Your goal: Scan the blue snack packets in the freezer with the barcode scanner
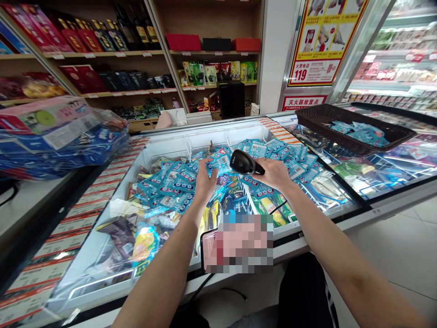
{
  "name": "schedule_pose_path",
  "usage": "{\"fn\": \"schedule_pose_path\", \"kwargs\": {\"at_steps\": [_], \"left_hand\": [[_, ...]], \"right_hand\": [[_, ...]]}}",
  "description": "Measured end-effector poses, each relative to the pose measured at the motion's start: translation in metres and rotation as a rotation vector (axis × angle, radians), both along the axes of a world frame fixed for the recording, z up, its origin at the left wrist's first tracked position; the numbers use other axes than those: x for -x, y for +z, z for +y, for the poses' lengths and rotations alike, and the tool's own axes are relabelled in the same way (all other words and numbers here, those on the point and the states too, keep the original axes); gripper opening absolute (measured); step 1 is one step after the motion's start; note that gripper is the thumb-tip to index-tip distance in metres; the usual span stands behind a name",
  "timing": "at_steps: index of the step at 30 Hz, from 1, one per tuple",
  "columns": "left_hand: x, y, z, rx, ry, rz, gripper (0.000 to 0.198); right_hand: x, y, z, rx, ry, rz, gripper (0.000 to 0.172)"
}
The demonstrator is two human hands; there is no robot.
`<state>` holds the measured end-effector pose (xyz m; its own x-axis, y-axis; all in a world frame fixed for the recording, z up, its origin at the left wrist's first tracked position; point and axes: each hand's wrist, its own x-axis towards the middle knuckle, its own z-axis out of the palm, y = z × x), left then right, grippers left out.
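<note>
My right hand [275, 173] is closed around the handle of a black barcode scanner [243, 162], its head pointing left. Facing it, my left hand [205, 180] grips the edge of a blue ice-pop packet [221, 165] with a white barcode label turned up. Many similar blue packets [177, 180] lie in a loose heap to the left of my hands. More blue packets [300, 159] are piled to the right, on the freezer's glass top. A phone [209, 248] rests at the freezer's near edge, below my hands; a blurred patch hides most of it.
The chest freezer [116, 278] holds bagged ice creams. At the right, a brown basket [351, 125] contains more blue packets. Plastic-wrapped boxes [58, 136] are stacked at the left. Shelves [119, 54] with bottles and boxes stand behind. A black cable [201, 291] hangs below the near edge.
</note>
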<state>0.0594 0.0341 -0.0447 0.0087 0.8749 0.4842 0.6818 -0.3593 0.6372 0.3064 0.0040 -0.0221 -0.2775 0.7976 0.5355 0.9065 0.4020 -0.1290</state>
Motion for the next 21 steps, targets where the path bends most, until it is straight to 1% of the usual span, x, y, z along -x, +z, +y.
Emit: {"fn": "schedule_pose_path", "kwargs": {"at_steps": [3,7,10,16,21], "left_hand": [[-0.0018,0.0022,-0.0019,-0.013,0.005,0.003,0.037],[-0.0025,0.0029,-0.0033,-0.007,0.011,0.008,0.038],[-0.0020,0.0018,-0.0030,0.002,0.019,0.012,0.039],[0.0007,-0.0014,-0.0005,0.043,0.004,-0.001,0.042],[0.0012,-0.0020,0.0006,0.034,0.004,0.005,0.042]], "right_hand": [[-0.0002,-0.0013,0.0006,0.001,0.019,-0.003,0.032],[0.0001,-0.0016,-0.0002,-0.007,0.032,0.003,0.036],[0.0002,-0.0018,-0.0008,-0.011,0.032,-0.005,0.038],[0.0003,-0.0024,-0.0004,0.024,0.066,-0.037,0.036],[0.0008,-0.0021,-0.0008,0.034,0.065,-0.043,0.037]]}}
